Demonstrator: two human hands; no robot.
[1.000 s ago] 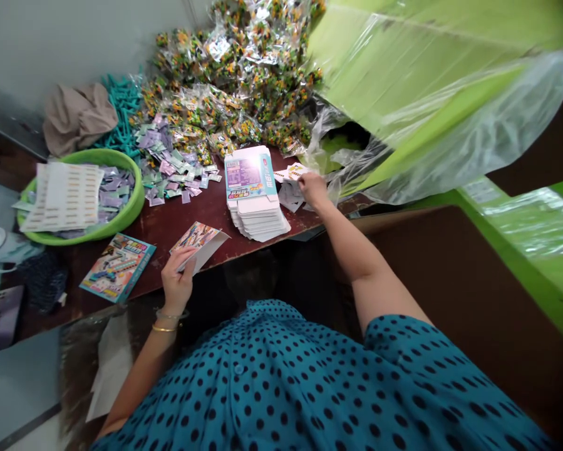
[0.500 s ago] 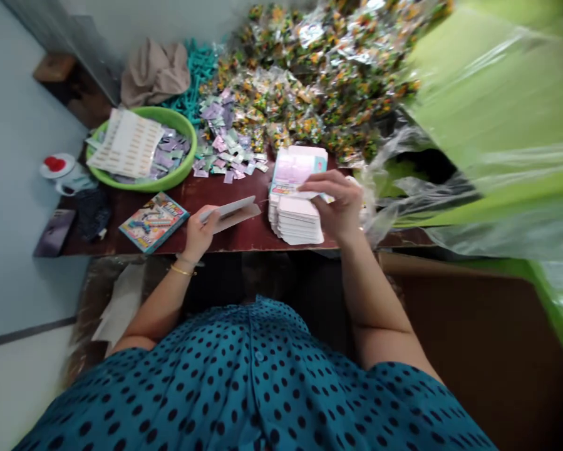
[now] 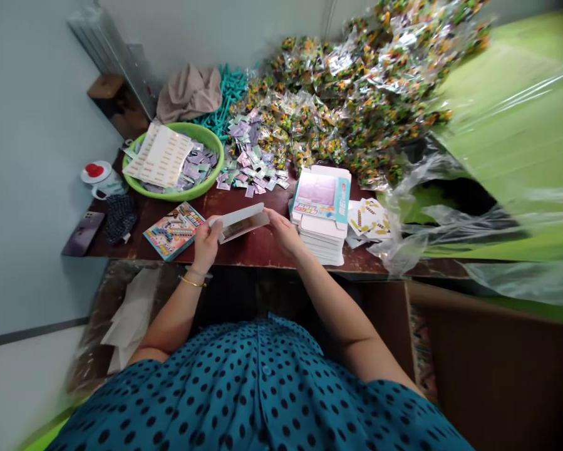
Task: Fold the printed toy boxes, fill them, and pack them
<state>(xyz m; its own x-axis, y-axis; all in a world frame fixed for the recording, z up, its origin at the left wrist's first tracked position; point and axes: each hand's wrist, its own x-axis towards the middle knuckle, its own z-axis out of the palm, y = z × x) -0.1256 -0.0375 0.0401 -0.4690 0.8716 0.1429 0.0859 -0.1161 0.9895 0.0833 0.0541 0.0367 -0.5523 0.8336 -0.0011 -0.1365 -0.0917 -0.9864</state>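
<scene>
My left hand [image 3: 206, 241] holds the left end of a flat white carton [image 3: 243, 222] just above the dark brown table [image 3: 262, 250]. My right hand [image 3: 284, 230] touches the carton's right end; whether it pinches a card there I cannot tell. To the right lies a stack of flat cartons [image 3: 322, 216] with a teal printed one on top. Beside the stack sit white printed cards [image 3: 370, 219]. A finished colourful box [image 3: 174, 230] lies left of my left hand.
A green basin [image 3: 178, 188] holds sticker sheets and small packets. Loose purple and green packets [image 3: 253, 160], teal plastic parts [image 3: 229, 94] and a heap of bagged toys [image 3: 356, 81] fill the back. Green sheets in plastic [image 3: 511, 138] lie right. A phone [image 3: 84, 233] and mug [image 3: 98, 178] sit left.
My right hand left the cards at the right, passed over the carton stack and came to the carton in my left hand. The view swung to the left.
</scene>
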